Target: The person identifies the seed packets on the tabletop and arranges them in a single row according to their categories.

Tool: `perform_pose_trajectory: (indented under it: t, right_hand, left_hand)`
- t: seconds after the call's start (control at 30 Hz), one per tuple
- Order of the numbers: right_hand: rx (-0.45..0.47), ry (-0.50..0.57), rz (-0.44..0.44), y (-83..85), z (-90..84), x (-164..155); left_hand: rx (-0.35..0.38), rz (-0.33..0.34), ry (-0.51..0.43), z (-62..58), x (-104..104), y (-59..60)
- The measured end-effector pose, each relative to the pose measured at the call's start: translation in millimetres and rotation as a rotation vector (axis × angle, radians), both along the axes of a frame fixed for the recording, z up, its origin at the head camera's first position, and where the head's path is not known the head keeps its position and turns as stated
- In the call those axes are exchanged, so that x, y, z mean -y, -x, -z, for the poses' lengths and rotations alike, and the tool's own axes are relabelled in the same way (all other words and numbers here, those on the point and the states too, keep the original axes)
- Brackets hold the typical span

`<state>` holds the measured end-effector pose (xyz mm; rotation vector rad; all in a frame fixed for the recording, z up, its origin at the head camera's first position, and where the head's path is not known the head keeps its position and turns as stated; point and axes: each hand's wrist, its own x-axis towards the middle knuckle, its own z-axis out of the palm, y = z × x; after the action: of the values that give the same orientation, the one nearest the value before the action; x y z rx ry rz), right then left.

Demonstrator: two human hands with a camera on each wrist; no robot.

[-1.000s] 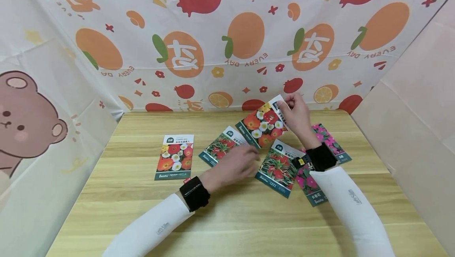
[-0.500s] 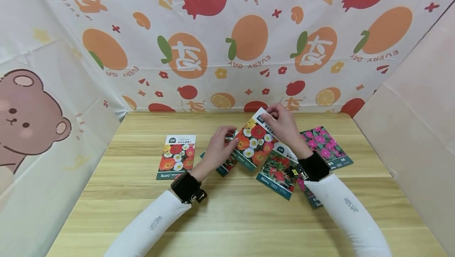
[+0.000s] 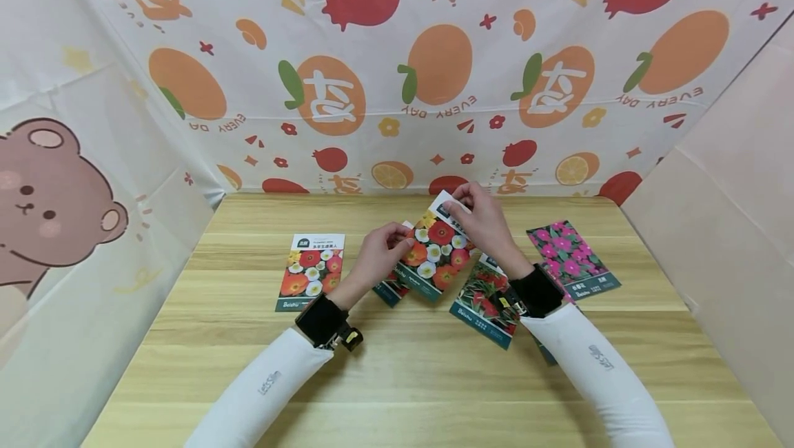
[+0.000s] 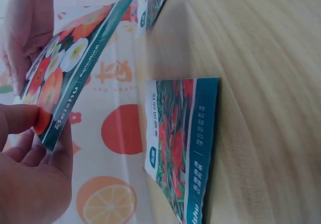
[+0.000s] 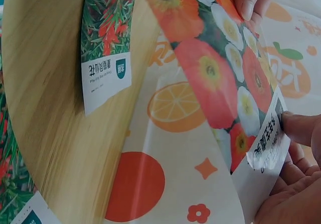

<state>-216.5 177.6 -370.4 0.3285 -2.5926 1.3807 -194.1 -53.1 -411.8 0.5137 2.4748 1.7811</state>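
Together we hold one poppy seed packet (image 3: 438, 253) lifted above the bench (image 3: 409, 379): our left hand (image 3: 378, 255) pinches its lower edge, our right hand (image 3: 482, 220) pinches its white top corner. Beside it lies a matching poppy packet (image 3: 310, 272).

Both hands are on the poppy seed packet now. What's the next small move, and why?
Probably carry the raised packet leftward and lay it on the matching packet lying flat on the table. The left hand pinches its lower edge, the right hand its white top, and both prints show the same red, orange and white flowers.
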Motion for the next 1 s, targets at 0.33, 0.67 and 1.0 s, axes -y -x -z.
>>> perform_pose_trajectory:
  t: [0.33,0.67,1.0]
  right_hand:
    - [-0.128,0.039,0.037,-2.8,4.6,-9]
    - [-0.087,-0.508,-0.248,-14.8,38.1,8]
    - [0.076,-0.843,-0.496,-32.2,68.6,36]
  left_hand:
    - [0.105,-0.091,-0.103,-0.8,41,1.7]
    - [0.179,-0.279,-0.12,-7.1,98,8.2]
    - [0.207,-0.325,-0.111,-6.0,116,4.5]
